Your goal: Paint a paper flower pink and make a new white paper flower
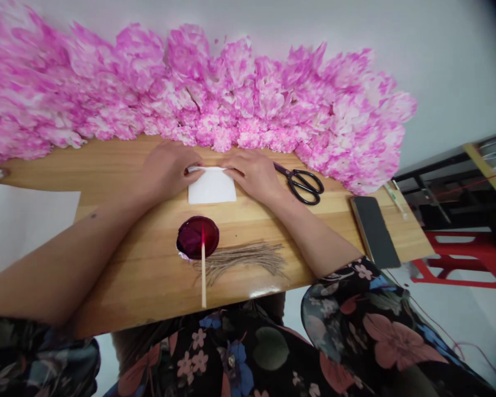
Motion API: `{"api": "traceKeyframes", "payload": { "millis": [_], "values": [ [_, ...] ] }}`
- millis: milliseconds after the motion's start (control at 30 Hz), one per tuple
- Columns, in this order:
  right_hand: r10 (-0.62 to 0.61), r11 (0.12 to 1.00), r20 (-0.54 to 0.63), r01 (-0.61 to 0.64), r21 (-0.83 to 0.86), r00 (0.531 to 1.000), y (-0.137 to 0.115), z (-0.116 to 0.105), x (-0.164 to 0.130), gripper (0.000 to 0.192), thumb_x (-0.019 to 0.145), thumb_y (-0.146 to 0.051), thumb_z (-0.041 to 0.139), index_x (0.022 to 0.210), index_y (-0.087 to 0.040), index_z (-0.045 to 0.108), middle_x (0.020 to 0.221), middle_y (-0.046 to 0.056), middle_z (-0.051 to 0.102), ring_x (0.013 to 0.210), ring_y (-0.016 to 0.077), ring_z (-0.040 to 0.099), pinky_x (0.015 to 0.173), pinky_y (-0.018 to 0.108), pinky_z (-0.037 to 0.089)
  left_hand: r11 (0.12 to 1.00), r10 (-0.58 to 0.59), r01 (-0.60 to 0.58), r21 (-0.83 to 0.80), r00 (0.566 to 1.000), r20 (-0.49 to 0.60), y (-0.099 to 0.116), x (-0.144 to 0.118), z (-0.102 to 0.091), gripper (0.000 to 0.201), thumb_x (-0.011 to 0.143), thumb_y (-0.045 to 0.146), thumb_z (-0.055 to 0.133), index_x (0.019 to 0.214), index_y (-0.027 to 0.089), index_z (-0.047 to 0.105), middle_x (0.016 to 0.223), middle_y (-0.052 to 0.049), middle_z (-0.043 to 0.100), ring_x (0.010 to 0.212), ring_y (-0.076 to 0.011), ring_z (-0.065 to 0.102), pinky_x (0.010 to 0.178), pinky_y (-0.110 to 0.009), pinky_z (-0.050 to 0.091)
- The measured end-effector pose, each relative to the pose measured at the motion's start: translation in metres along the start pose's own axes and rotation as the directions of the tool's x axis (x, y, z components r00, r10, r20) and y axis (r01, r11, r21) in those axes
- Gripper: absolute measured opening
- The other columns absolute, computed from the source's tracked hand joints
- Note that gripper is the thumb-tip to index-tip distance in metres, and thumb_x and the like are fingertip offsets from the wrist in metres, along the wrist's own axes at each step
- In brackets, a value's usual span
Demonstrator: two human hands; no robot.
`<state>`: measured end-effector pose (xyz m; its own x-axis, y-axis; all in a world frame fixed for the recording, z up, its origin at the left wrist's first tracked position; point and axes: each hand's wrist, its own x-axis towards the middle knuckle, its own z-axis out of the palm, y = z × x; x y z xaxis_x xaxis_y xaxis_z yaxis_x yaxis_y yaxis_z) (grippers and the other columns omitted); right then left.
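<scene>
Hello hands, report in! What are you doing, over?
Left hand and right hand both pressing the far edge of the white paper. Dye dish with stick nearer. Scissors lying right.

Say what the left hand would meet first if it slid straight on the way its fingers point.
The left hand points right, over the white paper; it would most likely meet the right hand, whose fingertips rest on the same folded edge.
</scene>
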<state>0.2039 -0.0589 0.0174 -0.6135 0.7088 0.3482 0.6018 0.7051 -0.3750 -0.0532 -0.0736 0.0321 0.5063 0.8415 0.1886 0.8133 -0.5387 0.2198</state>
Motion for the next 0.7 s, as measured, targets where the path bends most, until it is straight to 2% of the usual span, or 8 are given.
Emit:
{"api": "traceKeyframes", "payload": {
  "millis": [200, 433, 533, 700],
  "values": [
    [-0.008, 1.000, -0.016, 0.007, -0.012, 1.000, -0.001, 0.000, -0.001, 0.025, 0.109, -0.029, 0.056, 0.111, -0.024, 0.080, 0.118, 0.007, 0.081, 0.115, 0.0244, 0.072, 0.098, 0.040, 0.053, 1.000, 0.000, -0.001, -0.028, 0.999, -0.045, -0.005, -0.003, -0.002, 0.022, 0.099, 0.033, 0.055, 0.090, 0.025, 0.074, 0.086, -0.005, 0.073, 0.086, -0.0240, 0.063, 0.082, -0.038, 0.045],
    [0.015, 1.000, -0.029, -0.015, -0.016, 0.999, 0.002, -0.002, -0.001, 0.024, 0.108, -0.025, 0.058, 0.112, -0.026, 0.081, 0.119, 0.006, 0.082, 0.113, 0.0232, 0.073, 0.097, 0.039, 0.054, 1.000, -0.001, 0.002, -0.031, 1.000, 0.011, 0.002, -0.002, -0.008, 0.027, 0.098, 0.041, 0.055, 0.093, 0.024, 0.076, 0.080, -0.005, 0.072, 0.081, -0.0230, 0.063, 0.079, -0.036, 0.043],
    [0.026, 0.999, -0.031, -0.026, -0.021, 0.999, 0.004, -0.003, 0.000, 0.024, 0.107, -0.024, 0.058, 0.111, -0.026, 0.082, 0.120, 0.006, 0.082, 0.113, 0.0230, 0.074, 0.096, 0.038, 0.054, 1.000, 0.001, 0.000, -0.023, 0.999, 0.032, 0.002, -0.002, -0.009, 0.027, 0.098, 0.037, 0.053, 0.095, 0.024, 0.076, 0.083, -0.006, 0.073, 0.082, -0.0236, 0.064, 0.079, -0.036, 0.044],
    [0.020, 0.999, -0.034, -0.021, -0.027, 0.999, 0.005, -0.003, 0.000, 0.023, 0.106, -0.021, 0.060, 0.111, -0.025, 0.082, 0.120, 0.006, 0.082, 0.113, 0.0238, 0.075, 0.096, 0.039, 0.055, 1.000, -0.019, 0.019, -0.019, 1.000, 0.009, 0.001, -0.004, -0.010, 0.021, 0.095, 0.030, 0.053, 0.088, 0.023, 0.072, 0.083, -0.005, 0.074, 0.083, -0.0229, 0.064, 0.078, -0.035, 0.044]
  ]
}}
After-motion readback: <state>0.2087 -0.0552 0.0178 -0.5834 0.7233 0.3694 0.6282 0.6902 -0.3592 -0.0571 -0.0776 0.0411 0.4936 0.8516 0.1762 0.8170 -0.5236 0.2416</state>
